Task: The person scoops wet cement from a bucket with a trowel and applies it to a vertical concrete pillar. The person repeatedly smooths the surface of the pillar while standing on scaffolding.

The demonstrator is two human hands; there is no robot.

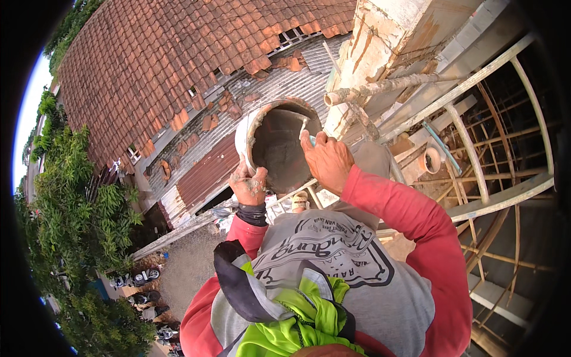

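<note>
A round bucket (242, 135), pale outside and crusted with cement along its rim, is tilted in front of me. Wet grey mortar (284, 159) lies inside it. My left hand (248, 183), smeared with mortar, grips the bucket's near left edge. My right hand (328, 162) is closed around the turquoise handle of a trowel (305, 126) at the bucket's right side. The trowel's metal neck reaches over the opening; its blade is hard to make out against the mortar.
Below lie a tiled roof (178, 65) and rusty corrugated sheets (208, 169) with broken tiles. A rough concrete column (380, 47) stands ahead on the right, beside a metal scaffold frame (467, 152). Another bucket (429, 160) sits among bamboo poles. Parked motorbikes (146, 276) are far below.
</note>
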